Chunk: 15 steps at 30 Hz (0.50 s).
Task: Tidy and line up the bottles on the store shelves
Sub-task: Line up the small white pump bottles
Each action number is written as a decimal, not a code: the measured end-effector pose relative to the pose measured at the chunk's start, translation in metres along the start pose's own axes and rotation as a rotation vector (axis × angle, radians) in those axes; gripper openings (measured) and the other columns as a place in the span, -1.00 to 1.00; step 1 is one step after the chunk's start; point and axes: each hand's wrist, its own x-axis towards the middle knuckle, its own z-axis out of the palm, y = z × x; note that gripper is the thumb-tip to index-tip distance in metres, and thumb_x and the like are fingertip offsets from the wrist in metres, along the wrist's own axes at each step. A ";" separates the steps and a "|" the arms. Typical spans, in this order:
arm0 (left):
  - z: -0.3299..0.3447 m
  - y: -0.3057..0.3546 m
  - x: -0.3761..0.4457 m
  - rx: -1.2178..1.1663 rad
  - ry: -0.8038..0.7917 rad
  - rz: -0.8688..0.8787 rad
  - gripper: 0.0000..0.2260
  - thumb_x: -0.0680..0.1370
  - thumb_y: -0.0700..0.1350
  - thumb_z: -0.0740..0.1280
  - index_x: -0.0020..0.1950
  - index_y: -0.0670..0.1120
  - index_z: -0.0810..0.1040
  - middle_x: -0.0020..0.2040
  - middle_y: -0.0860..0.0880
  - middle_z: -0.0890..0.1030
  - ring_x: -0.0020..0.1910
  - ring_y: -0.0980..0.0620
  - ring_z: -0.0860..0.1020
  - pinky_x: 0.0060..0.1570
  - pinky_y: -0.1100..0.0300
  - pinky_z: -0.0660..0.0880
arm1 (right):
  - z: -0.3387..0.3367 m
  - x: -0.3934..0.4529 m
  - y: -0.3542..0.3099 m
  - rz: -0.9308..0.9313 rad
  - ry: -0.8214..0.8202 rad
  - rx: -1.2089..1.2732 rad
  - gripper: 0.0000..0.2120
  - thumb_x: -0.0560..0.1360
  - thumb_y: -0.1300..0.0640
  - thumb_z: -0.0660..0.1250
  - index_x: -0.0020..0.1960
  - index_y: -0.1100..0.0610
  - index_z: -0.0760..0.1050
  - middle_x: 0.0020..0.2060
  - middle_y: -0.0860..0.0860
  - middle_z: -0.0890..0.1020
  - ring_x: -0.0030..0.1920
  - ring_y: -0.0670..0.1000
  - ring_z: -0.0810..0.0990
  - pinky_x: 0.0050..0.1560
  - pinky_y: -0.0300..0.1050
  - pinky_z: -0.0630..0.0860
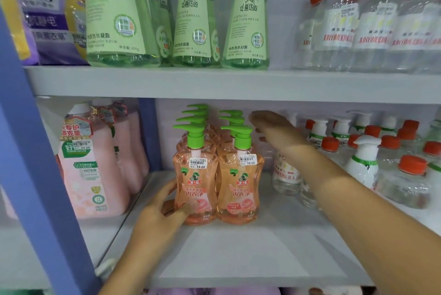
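Nearest the shelf's front edge, the left hand (164,211) curls round the base of a peach-coloured translucent pump bottle with a green dispenser (196,182), seemingly steadying it beside its twin (241,185) at the head of two rows. Farther back, the right hand (269,125) reaches in with fingers extended, holding nothing, probably to square the rear bottles on the grey lower shelf (238,247).
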 end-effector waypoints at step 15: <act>0.002 0.006 -0.006 0.104 -0.026 0.093 -0.54 0.48 -0.08 0.54 0.35 0.10 0.54 0.13 0.23 0.67 0.05 0.31 0.63 0.11 0.22 0.59 | 0.010 -0.042 0.013 0.045 0.173 0.193 -0.85 0.63 -0.03 0.30 0.12 0.00 0.58 0.07 -0.01 0.70 0.09 0.01 0.67 0.20 -0.03 0.59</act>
